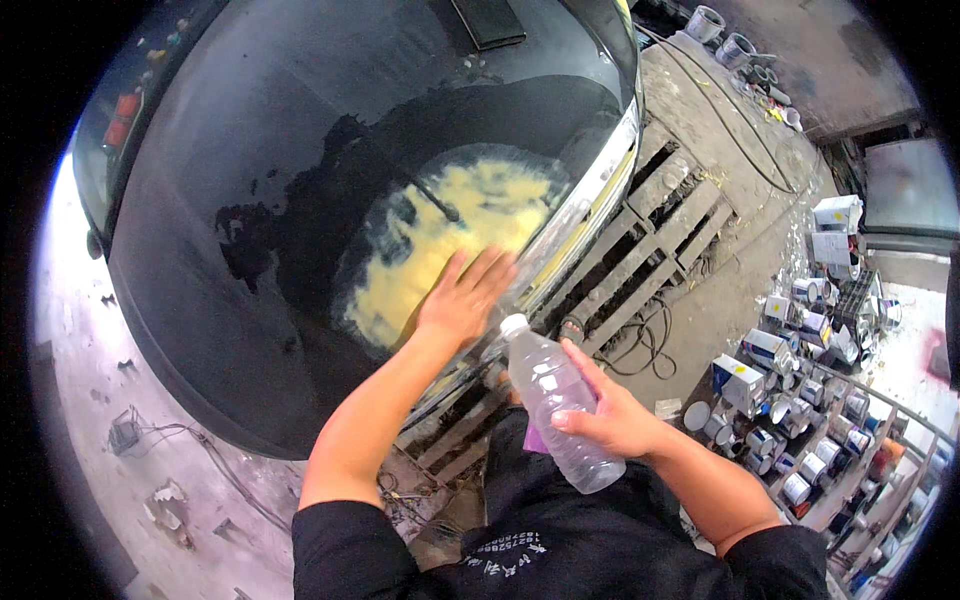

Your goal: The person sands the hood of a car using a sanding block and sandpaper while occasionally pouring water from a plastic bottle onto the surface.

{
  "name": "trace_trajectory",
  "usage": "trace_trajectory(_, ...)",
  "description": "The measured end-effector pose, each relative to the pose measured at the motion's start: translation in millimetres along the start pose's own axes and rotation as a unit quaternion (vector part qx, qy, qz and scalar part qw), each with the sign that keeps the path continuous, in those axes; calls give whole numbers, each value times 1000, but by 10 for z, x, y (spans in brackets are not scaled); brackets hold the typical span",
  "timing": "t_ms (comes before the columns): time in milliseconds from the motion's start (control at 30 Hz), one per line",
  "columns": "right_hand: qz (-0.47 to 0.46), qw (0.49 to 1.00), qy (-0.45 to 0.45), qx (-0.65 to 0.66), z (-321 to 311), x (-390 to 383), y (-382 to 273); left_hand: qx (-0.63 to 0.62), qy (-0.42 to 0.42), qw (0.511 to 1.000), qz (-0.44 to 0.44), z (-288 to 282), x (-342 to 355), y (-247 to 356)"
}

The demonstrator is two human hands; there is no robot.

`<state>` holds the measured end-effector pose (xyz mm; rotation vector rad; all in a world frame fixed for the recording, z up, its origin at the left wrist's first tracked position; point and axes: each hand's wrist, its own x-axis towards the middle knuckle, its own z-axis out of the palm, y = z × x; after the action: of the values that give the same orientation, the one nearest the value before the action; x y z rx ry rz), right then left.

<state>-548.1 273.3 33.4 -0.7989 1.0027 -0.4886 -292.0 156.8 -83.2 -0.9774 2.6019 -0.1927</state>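
A black car hood fills the left and middle of the view. On it is a patch of yellow filler, ringed by dull, sanded paint. My left hand lies flat with fingers stretched out on the near right edge of this patch. Nothing shows in it, though its palm side is hidden. In my right hand is a clear plastic bottle with a white cap, tilted toward the hood. A small purple piece peeks out beside the bottle, near the same hand; its kind I cannot make out.
Toward the far end of the hood lies a flat dark rectangular piece. Slatted pallets sit on the floor beside the car's front edge. A cable curls there. Several paint cans crowd the right side.
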Motion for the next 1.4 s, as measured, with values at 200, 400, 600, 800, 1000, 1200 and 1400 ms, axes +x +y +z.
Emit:
trace_trajectory(200,16,993,-64,-98,441,120,131,-15,25,1000,-7,572,-1696,-55)
trace_trajectory(400,29,985,-104,-136,900,233,236,-16,66,995,-73,780,-2649,-228)
trace_trajectory(600,-29,995,-31,-86,832,119,118,3,135,967,-215,472,-1857,-318)
trace_trajectory(800,-38,997,41,51,501,-25,-78,-90,79,937,-328,-267,17,-590)
trace_trajectory(1000,-27,994,59,89,312,-183,-236,-29,94,945,-312,-536,1012,-686)
trace_trajectory(1200,-70,997,33,3,469,-15,-40,-99,39,913,-394,-553,228,-865)
trace_trajectory(1400,-101,994,-1,-45,1108,155,194,-17,142,927,-347,113,-1449,-767)
